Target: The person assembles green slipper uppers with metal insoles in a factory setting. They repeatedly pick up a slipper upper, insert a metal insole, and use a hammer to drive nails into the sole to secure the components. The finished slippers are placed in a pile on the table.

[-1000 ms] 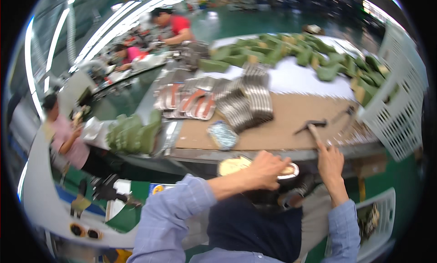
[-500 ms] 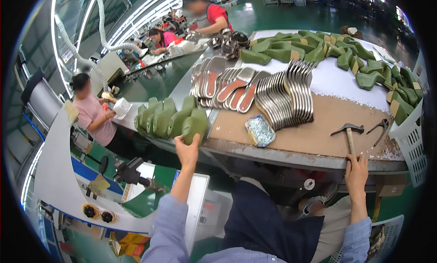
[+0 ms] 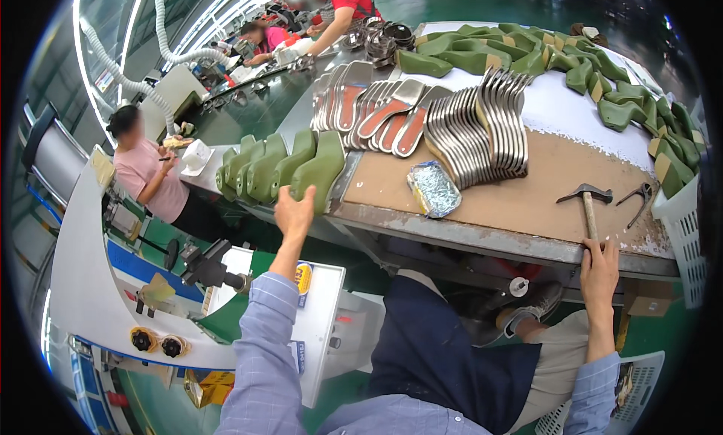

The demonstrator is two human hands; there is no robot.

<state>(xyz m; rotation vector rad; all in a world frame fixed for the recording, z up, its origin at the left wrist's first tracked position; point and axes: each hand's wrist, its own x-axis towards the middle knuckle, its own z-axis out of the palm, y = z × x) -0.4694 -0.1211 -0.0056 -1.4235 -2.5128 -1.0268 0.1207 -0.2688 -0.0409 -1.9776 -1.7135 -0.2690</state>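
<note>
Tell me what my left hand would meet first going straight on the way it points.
Your left hand would likely first meet the nearest green shoe last; depth is unclear, so they may be touching.

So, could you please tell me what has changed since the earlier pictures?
The left hand moved left from above the lap, where a pale piece no longer shows, to the row's nearest green shoe last; it is spread open, contact unclear. The right hand still holds the hammer by its handle.
</note>
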